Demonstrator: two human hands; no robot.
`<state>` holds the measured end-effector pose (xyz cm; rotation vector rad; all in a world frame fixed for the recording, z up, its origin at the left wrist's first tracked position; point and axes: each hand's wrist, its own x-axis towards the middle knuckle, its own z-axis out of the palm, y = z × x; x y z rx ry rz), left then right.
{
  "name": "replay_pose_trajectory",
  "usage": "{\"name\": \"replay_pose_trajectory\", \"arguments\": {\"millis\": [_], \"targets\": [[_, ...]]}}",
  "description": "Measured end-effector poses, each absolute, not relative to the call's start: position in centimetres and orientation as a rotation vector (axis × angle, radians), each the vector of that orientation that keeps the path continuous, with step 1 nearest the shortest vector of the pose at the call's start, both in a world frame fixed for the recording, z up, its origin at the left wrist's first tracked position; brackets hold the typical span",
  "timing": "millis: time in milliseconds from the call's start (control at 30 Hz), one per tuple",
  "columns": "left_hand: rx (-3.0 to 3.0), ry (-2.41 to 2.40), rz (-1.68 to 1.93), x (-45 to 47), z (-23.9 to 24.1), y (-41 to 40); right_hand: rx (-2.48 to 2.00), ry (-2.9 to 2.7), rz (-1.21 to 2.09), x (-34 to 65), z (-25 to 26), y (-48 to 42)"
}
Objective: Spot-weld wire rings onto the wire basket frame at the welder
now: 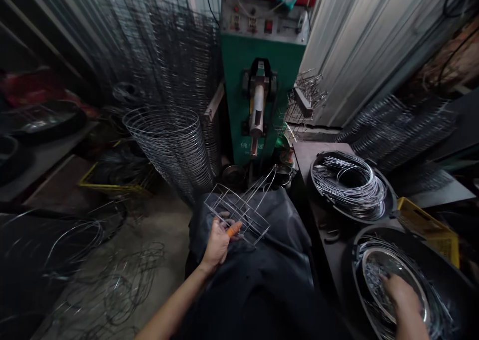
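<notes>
My left hand is closed around the near side of a rectangular wire frame, with orange coverings on some of its fingers. The frame lies over my lap on a dark apron, and its long wire handle points away from me toward the machine. At the lower right, my right hand reaches into a round metal bowl of small metal pieces. Its fingers are blurred and partly hidden among the pieces. The bowl sits inside a large black pan that also holds loose wires.
Ahead stands a green machine with a metal electrode arm. Stacked wire rings rise to its left. On the right bench is a pan of coiled wire, near a yellow crate. Wire pieces litter the left floor.
</notes>
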<state>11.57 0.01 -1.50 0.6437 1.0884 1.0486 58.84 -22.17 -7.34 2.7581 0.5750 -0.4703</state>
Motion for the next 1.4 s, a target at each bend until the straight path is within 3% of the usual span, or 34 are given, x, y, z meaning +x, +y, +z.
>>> {"name": "replay_pose_trajectory", "arguments": {"millis": [100,233,333,500,633,767,1000,1400], "targets": [[0.624,1.063,1.047,11.5,-1.2,0.6,2.820,0.648,-0.431,58.1,-4.9,-20.6],[0.622,1.022,1.063,11.4,-0.7,1.9,3.268,1.340,-0.423,53.0,-0.6,-13.1],[0.638,0.966,1.106,11.6,-0.6,2.8,3.343,1.886,-0.883,46.7,1.4,-4.8],[0.663,0.915,1.133,11.8,-1.6,3.4,2.973,2.216,-1.948,37.4,1.7,6.2],[0.657,0.918,1.138,11.5,-2.1,3.3,2.715,2.282,-2.333,34.5,1.4,9.2],[0.644,0.935,1.136,11.1,-1.9,3.6,2.657,2.313,-2.375,34.0,1.2,9.5],[0.669,0.971,1.102,10.8,-1.9,4.8,2.668,2.409,-2.169,34.6,0.6,10.1],[0.629,1.030,1.039,10.5,-1.7,6.2,2.496,2.249,-2.586,33.9,-1.0,11.8]]}}
